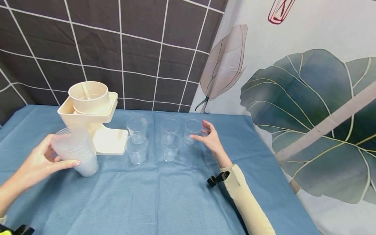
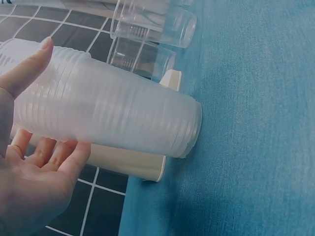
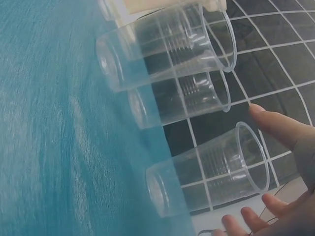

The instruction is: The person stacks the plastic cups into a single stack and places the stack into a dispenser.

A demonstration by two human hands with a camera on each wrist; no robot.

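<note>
Gripping the tilted cup stack at left, the left hand could, I judge, drop it should its hold slacken. The right hand, spread loosely beside the rightmost cup on the tabletop, risks tipping it through stray contact.

Unseen near my left hand
My cup stack covers part of the cream stand at its one o'clock; the head view crops my forearm at eight o'clock.
</note>
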